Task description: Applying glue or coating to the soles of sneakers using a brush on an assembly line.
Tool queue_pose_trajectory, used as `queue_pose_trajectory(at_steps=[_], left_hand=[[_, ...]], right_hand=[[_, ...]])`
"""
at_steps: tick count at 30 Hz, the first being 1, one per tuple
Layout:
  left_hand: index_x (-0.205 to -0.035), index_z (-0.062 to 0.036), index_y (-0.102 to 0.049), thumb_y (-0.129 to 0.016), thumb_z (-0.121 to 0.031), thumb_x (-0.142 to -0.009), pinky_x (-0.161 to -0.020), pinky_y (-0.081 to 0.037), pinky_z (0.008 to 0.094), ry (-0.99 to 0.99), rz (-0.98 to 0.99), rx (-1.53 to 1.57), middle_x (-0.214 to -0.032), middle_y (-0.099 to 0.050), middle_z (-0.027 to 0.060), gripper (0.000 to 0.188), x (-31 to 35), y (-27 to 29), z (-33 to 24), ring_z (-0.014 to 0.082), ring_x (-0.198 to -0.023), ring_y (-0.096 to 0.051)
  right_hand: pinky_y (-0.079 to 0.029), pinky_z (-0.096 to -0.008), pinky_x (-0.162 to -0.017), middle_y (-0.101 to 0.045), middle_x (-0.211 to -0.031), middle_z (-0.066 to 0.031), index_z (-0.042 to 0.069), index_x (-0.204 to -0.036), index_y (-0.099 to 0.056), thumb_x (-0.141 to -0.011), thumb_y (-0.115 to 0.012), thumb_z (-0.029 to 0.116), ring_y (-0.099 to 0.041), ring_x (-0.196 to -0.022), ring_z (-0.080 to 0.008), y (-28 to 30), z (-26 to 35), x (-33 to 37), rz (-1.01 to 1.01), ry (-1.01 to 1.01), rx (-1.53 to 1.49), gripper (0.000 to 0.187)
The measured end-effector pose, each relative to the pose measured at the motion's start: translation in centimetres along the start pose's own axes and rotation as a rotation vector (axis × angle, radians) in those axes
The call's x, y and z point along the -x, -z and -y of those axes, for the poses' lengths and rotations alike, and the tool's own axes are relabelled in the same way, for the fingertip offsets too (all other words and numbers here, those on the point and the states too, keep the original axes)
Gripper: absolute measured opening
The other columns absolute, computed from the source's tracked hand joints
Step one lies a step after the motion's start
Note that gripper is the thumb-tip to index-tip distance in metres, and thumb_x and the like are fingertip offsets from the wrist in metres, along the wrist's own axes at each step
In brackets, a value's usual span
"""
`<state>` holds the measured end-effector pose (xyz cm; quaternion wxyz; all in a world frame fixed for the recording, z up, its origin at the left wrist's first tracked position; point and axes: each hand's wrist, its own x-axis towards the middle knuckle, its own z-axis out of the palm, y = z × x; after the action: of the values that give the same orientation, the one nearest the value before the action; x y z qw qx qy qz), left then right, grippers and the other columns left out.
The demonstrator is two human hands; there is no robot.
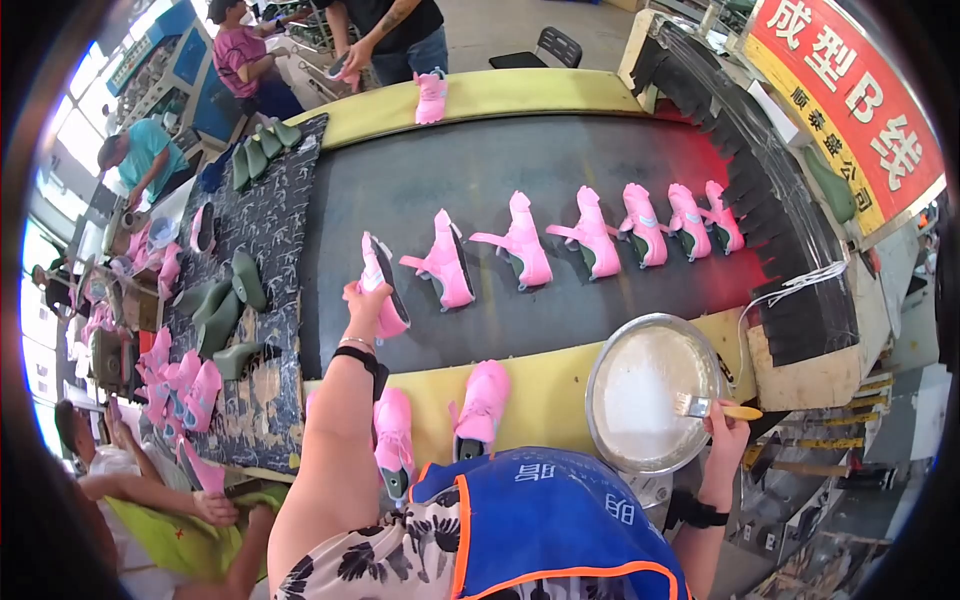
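At the left end of the dark conveyor belt, my left hand [366, 302] is closed around a pink shoe upper [372, 262], its dark underside edge turned to the right. My right hand [727, 430] grips a paintbrush [740, 411] by its yellow handle. The bristles sit over the right side of a round metal basin [597, 440] of white liquid; whether they touch the liquid I cannot tell. Rightward of my left hand, several more pink shoe uppers [522, 250] stand in a row on the belt [400, 180].
Two pink shoes, one [484, 400] on the yellow near ledge [545, 385], stand close to my apron. Another pink shoe [431, 97] rests on the far ledge. Green shoe lasts [220, 320] lie on the left table. A dark-fringed machine opening [790, 230] borders the belt's right end. Co-workers are around.
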<state>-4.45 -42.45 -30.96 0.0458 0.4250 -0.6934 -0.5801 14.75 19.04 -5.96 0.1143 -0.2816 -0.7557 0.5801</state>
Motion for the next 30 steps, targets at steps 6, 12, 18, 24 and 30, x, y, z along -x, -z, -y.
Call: queue_pose_trajectory(at_steps=[6,12,18,24,30], left_hand=[[-0.15,-0.0239,-0.034,-0.08,-0.034,-0.072,-0.111,-0.038,0.0493,-0.112,0.018,-0.515,-0.14,-0.05,0.0244,0.091,-4.2,-4.1,0.8,0.0444,-0.134,-0.04],[-0.155,-0.0259,-0.029,-0.075,-0.045,-0.083,-0.106,-0.043,0.05,-0.13,0.043,-0.648,-0.134,-0.047,0.0307,0.088,-1.8,-4.2,2.5,0.0481,-0.125,-0.05],[-0.138,-0.0117,-0.053,-0.072,-0.051,-0.084,-0.098,-0.049,0.049,-0.248,0.136,-1.065,-0.131,-0.054,0.0234,0.07,10.1,4.7,1.3,0.0414,-0.119,-0.058],[-0.108,-0.001,-0.07,-0.065,-0.063,-0.082,-0.087,-0.055,0.045,-0.068,0.227,-1.468,-0.102,-0.073,0.0143,0.068,23.2,12.7,2.0,0.0343,-0.098,-0.07],[-0.112,0.0025,-0.065,-0.072,-0.064,-0.074,-0.084,-0.057,0.0405,-0.242,0.022,-1.504,-0.102,-0.071,0.0175,0.077,30.2,8.0,6.0,0.0293,-0.098,-0.071]], right_hand=[[-0.043,-0.0207,-0.063,-0.062,-0.079,-0.0013,-0.001,-0.102,-0.064,-0.095,-0.07,0.015,-0.056,-0.07,-0.0065,-0.9,1.1,2.4,-0.082,-0.005,0.079,0.018],[-0.043,-0.0211,-0.064,-0.062,-0.081,-0.0012,-0.001,-0.101,-0.064,-0.095,-0.069,0.012,-0.055,-0.072,-0.0063,-1.7,1.0,3.1,-0.063,-0.001,0.096,0.015],[-0.044,-0.0216,-0.068,-0.062,-0.083,-0.002,-0.003,-0.105,-0.064,-0.095,-0.067,0.012,-0.055,-0.073,-0.0066,-2.7,-0.1,1.7,0.056,0.034,0.083,0.017],[-0.044,-0.0212,-0.071,-0.065,-0.086,-0.002,-0.002,-0.106,-0.066,-0.096,-0.067,0.013,-0.057,-0.076,-0.0068,-5.0,-0.9,0.1,0.211,0.053,0.027,0.018],[-0.045,-0.0218,-0.07,-0.064,-0.085,-0.0018,-0.001,-0.104,-0.066,-0.097,-0.067,0.013,-0.057,-0.075,-0.0071,-6.8,-0.9,-0.2,0.34,0.078,-0.014,0.016]])
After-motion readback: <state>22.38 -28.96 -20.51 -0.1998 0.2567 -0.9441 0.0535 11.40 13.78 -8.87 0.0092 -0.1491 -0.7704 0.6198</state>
